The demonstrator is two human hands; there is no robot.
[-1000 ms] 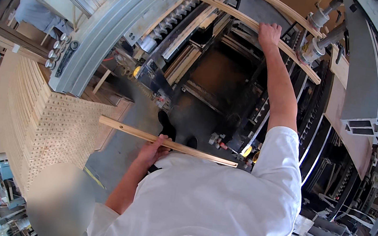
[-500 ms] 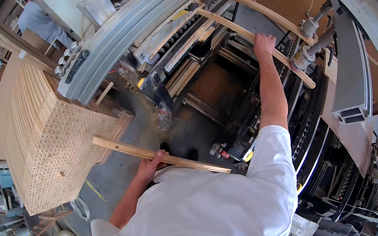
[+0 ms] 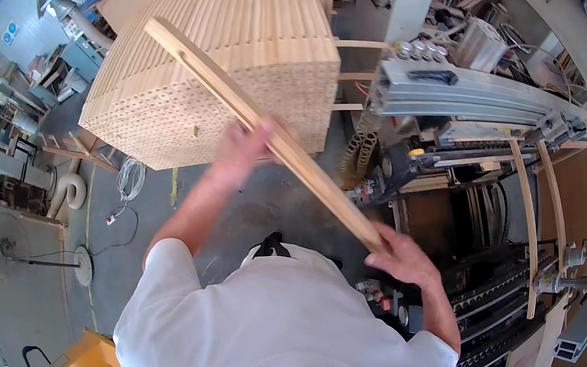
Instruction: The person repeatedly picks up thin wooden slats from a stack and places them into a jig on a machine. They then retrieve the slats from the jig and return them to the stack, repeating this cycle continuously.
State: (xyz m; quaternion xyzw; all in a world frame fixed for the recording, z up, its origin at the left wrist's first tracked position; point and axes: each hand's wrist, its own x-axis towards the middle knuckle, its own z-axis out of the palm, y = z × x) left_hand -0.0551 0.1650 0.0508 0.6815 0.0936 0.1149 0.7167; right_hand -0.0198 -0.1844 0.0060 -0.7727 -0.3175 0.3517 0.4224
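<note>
A long, pale wooden strip [image 3: 322,190] with a small slot near its far-left end slants across in front of me. My left hand [image 3: 237,147], slightly blurred, is closed around its middle. My right hand [image 3: 407,257] grips its near-right end. Behind the strip's left half rises a large stack of similar wooden strips [image 3: 265,10], their drilled end faces turned toward me. One small piece of wood [image 3: 192,130] juts from that face.
On the right stands a machine with a grey metal beam [image 3: 470,99], black chain rails [image 3: 495,294] and two wooden strips [image 3: 527,216] laid across it. A coiled white cable [image 3: 131,179] and a standing fan [image 3: 6,239] are on the left. Something yellow [image 3: 89,357] shows at lower left.
I have turned left, toward the stack. My right hand has left the strip on the machine and now holds the end of the strip in my left hand, which is raised and tilted.
</note>
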